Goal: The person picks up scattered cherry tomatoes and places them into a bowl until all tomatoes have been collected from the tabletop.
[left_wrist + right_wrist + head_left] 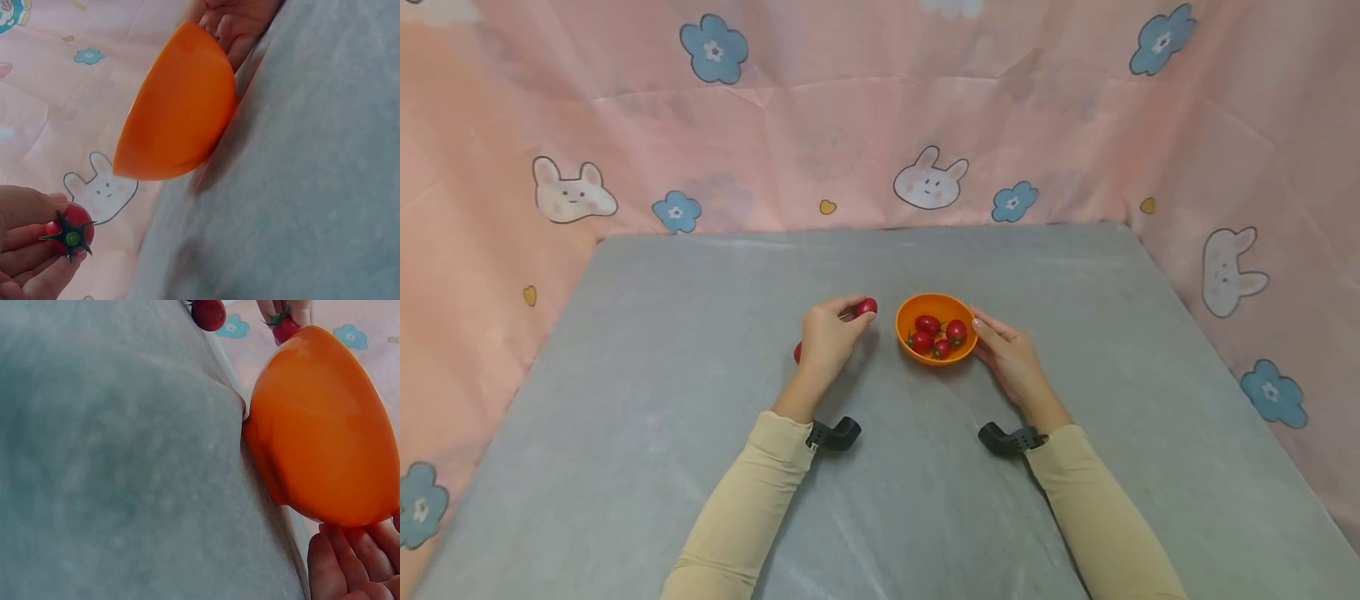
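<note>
My left hand (829, 337) pinches a cherry tomato (867, 307) between thumb and fingers, held up to the left of an orange bowl (910, 354). In the left wrist view, the green star-shaped stem (72, 238) of this tomato faces the camera. Several red cherry tomatoes (921, 342) lie inside the bowl. On the bowl's right side, my right hand (1011, 362) holds it, with the thumb at the rim and the fingers against the outer wall. Another cherry tomato (208, 314) rests on the table, partly hidden behind the left hand in the head view.
A grey cloth covers the table (662, 400). Behind it and along both sides hangs a pink curtain (820, 158) printed with rabbits and blue flowers. Each wrist wears a black band with a camera mount (838, 433).
</note>
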`<action>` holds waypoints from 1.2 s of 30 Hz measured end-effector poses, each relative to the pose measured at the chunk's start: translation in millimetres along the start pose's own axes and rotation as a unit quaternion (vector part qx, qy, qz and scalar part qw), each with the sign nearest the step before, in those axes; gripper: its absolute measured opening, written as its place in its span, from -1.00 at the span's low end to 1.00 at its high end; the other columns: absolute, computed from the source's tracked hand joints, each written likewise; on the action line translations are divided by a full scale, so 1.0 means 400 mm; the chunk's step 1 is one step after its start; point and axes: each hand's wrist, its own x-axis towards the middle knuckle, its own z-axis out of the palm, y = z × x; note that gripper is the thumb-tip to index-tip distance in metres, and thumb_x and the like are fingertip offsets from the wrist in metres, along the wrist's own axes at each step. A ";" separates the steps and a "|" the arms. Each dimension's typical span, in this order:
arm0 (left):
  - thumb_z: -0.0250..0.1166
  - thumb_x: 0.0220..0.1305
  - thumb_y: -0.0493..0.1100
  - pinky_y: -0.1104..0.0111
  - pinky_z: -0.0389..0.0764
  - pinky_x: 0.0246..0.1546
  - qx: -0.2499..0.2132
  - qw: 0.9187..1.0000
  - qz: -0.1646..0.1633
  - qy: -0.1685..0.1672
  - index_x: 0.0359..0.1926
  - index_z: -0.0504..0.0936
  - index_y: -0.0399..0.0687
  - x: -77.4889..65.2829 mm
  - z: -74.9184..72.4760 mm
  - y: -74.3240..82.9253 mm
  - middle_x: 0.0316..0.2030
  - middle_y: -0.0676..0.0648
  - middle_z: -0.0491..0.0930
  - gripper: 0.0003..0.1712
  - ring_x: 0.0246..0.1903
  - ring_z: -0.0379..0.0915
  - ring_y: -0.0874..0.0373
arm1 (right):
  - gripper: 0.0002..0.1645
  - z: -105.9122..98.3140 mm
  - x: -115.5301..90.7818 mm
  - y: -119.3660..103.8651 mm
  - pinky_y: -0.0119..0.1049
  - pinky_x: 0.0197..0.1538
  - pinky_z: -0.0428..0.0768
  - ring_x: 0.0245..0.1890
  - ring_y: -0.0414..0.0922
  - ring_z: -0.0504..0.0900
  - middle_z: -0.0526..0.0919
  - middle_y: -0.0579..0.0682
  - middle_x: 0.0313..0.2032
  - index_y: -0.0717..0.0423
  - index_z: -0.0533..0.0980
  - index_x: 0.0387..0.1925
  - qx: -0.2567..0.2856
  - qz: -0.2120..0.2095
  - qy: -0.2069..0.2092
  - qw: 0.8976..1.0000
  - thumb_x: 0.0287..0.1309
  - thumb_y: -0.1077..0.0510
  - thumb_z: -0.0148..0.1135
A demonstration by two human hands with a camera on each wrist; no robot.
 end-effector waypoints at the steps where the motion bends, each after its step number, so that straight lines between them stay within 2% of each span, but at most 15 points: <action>1: 0.45 0.17 -0.20 0.23 0.69 -0.04 0.001 1.000 0.000 -0.002 -0.01 0.74 -0.19 -0.001 0.002 0.001 -0.06 -0.23 0.74 -0.65 -0.07 0.72 -0.02 | -0.31 0.000 0.001 0.000 -0.53 0.15 0.54 0.26 -0.36 0.49 0.19 0.15 0.50 0.26 0.20 0.46 0.002 -0.001 0.000 1.000 0.48 -0.01 0.02; 6: 0.46 0.18 -0.18 0.23 0.69 -0.03 -0.001 1.000 -0.001 -0.013 0.01 0.74 -0.16 -0.006 0.009 0.008 -0.03 -0.20 0.73 -0.64 -0.04 0.71 0.00 | -0.35 -0.001 0.005 0.002 -0.53 0.15 0.55 0.17 -0.42 0.53 0.20 0.16 0.49 0.28 0.20 0.45 0.003 -0.004 0.000 1.000 0.50 0.03 -0.01; 13: 0.48 0.15 -0.18 0.26 0.71 -0.07 -0.030 0.999 0.017 -0.019 -0.02 0.76 -0.14 -0.015 0.020 0.018 -0.04 -0.17 0.74 -0.65 -0.06 0.71 0.02 | -0.35 -0.001 0.005 0.001 -0.52 0.16 0.54 0.22 -0.39 0.50 0.20 0.16 0.49 0.28 0.20 0.45 -0.001 -0.007 -0.001 1.000 0.50 0.03 -0.01; 18: 0.47 0.15 -0.19 0.28 0.72 -0.10 -0.042 0.998 0.019 -0.040 -0.02 0.76 -0.12 -0.023 0.032 0.018 -0.05 -0.16 0.74 -0.67 -0.06 0.72 0.03 | -0.34 -0.001 0.003 0.004 -0.54 0.12 0.56 0.16 -0.43 0.53 0.20 0.18 0.49 0.30 0.21 0.44 0.003 -0.006 0.002 1.000 0.49 0.02 0.01; 25: 0.45 0.18 -0.18 0.28 0.70 -0.04 -0.045 0.997 0.021 -0.057 -0.01 0.75 -0.12 -0.030 0.041 0.032 -0.04 -0.14 0.74 -0.66 -0.03 0.70 0.04 | -0.32 -0.005 0.005 0.003 -0.53 0.17 0.53 0.35 -0.27 0.41 0.19 0.14 0.50 0.27 0.19 0.45 0.006 -0.003 0.003 1.000 0.48 0.00 0.02; 36: 0.45 0.19 -0.19 0.27 0.69 -0.03 -0.053 0.996 0.024 -0.068 0.02 0.74 -0.14 -0.049 0.052 0.036 -0.01 -0.15 0.73 -0.64 0.00 0.69 0.03 | -0.34 -0.003 0.001 0.008 -0.54 0.14 0.55 0.27 -0.33 0.49 0.20 0.16 0.49 0.29 0.20 0.45 0.007 -0.009 -0.004 1.000 0.49 0.03 0.01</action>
